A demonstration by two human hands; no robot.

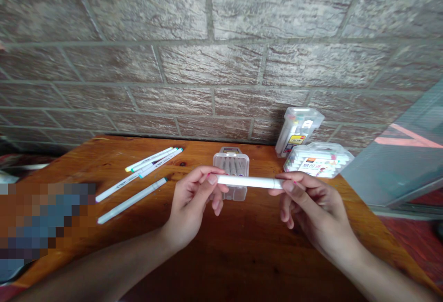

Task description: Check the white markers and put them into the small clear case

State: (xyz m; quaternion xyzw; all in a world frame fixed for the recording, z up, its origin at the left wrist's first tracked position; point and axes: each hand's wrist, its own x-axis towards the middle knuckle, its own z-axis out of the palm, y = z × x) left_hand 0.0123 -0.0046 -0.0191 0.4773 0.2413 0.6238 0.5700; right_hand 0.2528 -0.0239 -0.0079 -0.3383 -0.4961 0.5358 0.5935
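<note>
A white marker pen (247,181) is held level between my two hands, above the table. My left hand (194,200) pinches its left end between thumb and fingers. At the other end, my right hand (313,205) grips the marker the same way. A little of red or pink shows at each fingertip pinch. Just behind the marker stands a small clear plastic case (231,160) with several grey-white markers in it; the held marker crosses in front of its lower part. Left of my left hand, a single marker (132,200) with a dark green end lies on the table.
Several more white markers (154,160) lie in a loose group at the back left of the wooden table (221,256). At the back right stand a tall clear marker case (298,131) and a wide marker box (318,160). A brick wall (207,62) rises behind.
</note>
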